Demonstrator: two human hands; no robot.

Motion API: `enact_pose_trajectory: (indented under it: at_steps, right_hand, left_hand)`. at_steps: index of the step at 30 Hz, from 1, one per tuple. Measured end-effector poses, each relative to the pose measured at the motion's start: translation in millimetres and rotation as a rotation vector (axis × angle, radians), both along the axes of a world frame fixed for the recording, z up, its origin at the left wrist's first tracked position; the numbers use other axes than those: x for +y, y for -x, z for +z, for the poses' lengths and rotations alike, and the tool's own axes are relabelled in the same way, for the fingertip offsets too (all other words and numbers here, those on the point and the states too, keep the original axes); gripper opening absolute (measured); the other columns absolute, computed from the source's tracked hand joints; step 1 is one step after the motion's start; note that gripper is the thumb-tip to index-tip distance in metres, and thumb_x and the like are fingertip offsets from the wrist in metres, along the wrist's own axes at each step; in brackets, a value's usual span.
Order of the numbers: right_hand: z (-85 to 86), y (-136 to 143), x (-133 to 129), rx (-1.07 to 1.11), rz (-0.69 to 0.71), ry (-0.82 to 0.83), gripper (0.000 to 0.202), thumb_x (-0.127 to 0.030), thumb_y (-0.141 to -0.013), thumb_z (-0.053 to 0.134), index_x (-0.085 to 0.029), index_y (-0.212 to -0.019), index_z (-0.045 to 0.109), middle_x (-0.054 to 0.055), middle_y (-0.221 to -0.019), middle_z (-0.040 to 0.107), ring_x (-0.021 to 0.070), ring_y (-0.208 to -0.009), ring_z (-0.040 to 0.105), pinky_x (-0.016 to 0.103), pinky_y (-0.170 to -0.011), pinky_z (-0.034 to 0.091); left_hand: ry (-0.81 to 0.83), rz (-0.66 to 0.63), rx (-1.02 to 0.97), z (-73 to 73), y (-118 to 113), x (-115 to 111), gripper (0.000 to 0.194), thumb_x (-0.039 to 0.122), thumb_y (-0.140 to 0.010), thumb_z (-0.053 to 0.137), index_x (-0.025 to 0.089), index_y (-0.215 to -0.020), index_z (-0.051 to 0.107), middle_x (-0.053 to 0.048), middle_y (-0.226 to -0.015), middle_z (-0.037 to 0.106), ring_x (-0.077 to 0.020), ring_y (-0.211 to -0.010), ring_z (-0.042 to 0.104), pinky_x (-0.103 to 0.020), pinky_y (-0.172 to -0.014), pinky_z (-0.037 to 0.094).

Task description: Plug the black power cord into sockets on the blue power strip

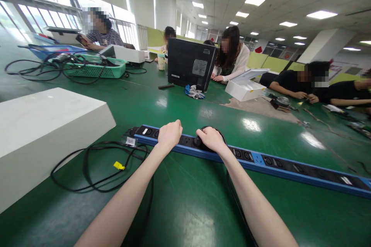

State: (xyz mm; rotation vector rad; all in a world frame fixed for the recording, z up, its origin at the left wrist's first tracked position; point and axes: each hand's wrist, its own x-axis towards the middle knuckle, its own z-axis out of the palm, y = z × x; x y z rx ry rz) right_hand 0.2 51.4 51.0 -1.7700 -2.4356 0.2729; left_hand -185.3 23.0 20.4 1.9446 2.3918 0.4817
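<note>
A long power strip (285, 166) with a blue frame and black sockets lies across the green table. My left hand (170, 135) is closed over the strip near its left end, the fingers wrapped round its far side. Close by, my right hand (211, 139) grips a black plug (198, 141) at the sockets just right of a bare outlet. Whether the plug's pins are fully in the socket is hidden. Its black cord loops behind the right hand and runs down under the forearm. At the strip's left end, a black cable (87, 166) with a yellow tag (118, 165) lies coiled.
A large white box (52, 123) stands at my left. Further back are a green basket (111, 71) with cables, a black computer case (189, 63), gloves (194, 92) and an open white box (245, 89). Several people sit round the table's far side.
</note>
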Motion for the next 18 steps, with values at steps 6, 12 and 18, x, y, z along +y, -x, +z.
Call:
enact_pose_trajectory:
  at_steps: [6,12,18]
  right_hand:
    - [0.0,0,7,0.135,-0.065,0.042,0.052,-0.050,-0.094,0.040,-0.015,-0.072,0.071,0.015,-0.081,0.074,0.0235,-0.075,0.068,0.028,-0.067,0.044]
    - [13.8,-26,-4,0.528,-0.013,0.251,0.048,-0.052,-0.092,0.046,-0.017,-0.060,0.056,0.002,-0.046,0.053,0.0121,-0.044,0.048,0.023,-0.051,0.036]
    - [50.2,-83,-6,0.868,-0.047,0.232,0.047,-0.055,-0.089,0.051,-0.021,-0.058,0.045,-0.003,-0.042,0.043,0.0106,-0.040,0.040,0.024,-0.044,0.032]
  left_hand:
    - [-0.014,-0.019,0.002,-2.7,1,1,0.036,0.036,-0.102,0.032,0.021,-0.112,0.063,-0.012,-0.100,0.075,-0.0236,-0.095,0.071,-0.033,-0.085,0.050]
    - [-0.032,-0.034,0.017,-6.1,3,3,0.036,0.034,-0.101,0.031,0.022,-0.109,0.064,-0.011,-0.096,0.075,-0.0259,-0.090,0.072,-0.034,-0.079,0.050]
    - [-0.038,-0.055,0.013,-4.8,5,2,0.035,0.032,-0.100,0.032,0.022,-0.108,0.065,-0.009,-0.094,0.075,-0.0243,-0.088,0.071,-0.032,-0.078,0.049]
